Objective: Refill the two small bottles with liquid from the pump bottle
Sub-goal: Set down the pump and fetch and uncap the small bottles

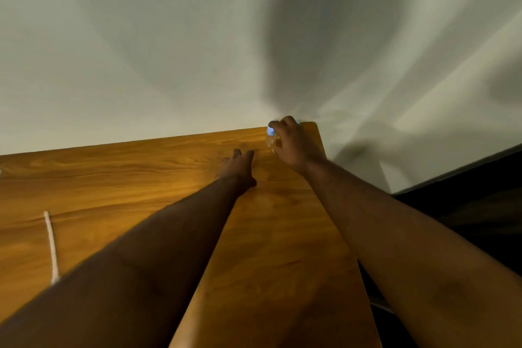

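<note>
At the far right corner of the wooden table [141, 178] stands a small clear bottle [270, 141] with a light blue cap. My right hand [293, 144] is wrapped around it from the right and hides most of it. My left hand [237, 167] reaches out flat just left of that bottle, fingers stretched forward, with nothing in it. The frame is blurred. No pump bottle or second small bottle shows.
A white cord [51, 246] lies on the table at the left. The table's right edge runs close beside my right arm, with dark floor [466, 220] beyond. A pale wall [141, 51] stands right behind the table.
</note>
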### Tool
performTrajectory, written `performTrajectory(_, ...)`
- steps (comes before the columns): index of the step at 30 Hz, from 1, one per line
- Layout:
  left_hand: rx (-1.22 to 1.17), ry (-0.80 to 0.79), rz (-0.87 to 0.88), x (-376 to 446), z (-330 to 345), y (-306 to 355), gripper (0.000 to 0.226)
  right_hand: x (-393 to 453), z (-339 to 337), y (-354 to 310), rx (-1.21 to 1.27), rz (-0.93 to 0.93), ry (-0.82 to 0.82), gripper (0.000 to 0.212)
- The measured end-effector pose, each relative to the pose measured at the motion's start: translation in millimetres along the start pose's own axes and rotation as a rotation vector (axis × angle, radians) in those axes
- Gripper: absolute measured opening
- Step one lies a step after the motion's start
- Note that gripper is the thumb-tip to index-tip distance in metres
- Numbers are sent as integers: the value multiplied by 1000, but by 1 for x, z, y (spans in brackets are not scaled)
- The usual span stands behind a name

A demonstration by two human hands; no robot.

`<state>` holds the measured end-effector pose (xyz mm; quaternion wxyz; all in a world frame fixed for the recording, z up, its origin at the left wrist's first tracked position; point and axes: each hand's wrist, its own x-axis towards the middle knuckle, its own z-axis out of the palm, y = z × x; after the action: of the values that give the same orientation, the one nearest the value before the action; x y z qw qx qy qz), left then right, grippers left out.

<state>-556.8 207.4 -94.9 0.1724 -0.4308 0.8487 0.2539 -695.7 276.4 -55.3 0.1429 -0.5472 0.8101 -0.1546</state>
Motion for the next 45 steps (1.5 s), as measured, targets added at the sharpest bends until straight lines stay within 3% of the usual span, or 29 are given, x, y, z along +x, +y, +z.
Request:
performTrajectory(5, -118, -43, -46, 14, 9, -7, 86, 30, 10, -1, -45, 47, -116, 55)
performTrajectory(13, -497, 212, -99, -4, 20, -13, 72, 24, 20, -12, 48, 14, -81, 32)
performTrajectory(17, -553, 309, -13, -36, 26, -4, 68, -26, 13, -27, 141, -67, 0, 14)
performTrajectory(20, -506, 453, 114, -72, 29, -2, 43, -64, 3, -42, 199, -88, -17, 14)
performTrajectory(22, -588, 463, 158, -98, 31, -4, 33, -81, -4, -52, 204, -112, -17, 13)
performTrajectory(27, -703, 433, 274, -145, 36, -26, 28, -113, -14, -77, 167, -303, -77, 17)
performTrajectory(31, -728, 439, 324, -174, 35, -34, 11, -131, -28, -92, 60, -522, -123, 19)
performTrajectory(35, -755, 350, 376, -208, 35, -51, 26, -165, -38, -112, -23, -673, -174, 26)
performTrajectory(38, -791, 305, 403, -229, 36, -58, 16, -191, -45, -126, 68, -517, -254, 54)
performTrajectory(40, -792, 320, 436, -241, 38, -62, 20, -209, -49, -138, 116, -359, -215, 69)
performTrajectory(45, -764, 359, 485, -261, 40, -65, 19, -242, -45, -164, -2, -163, 10, 29)
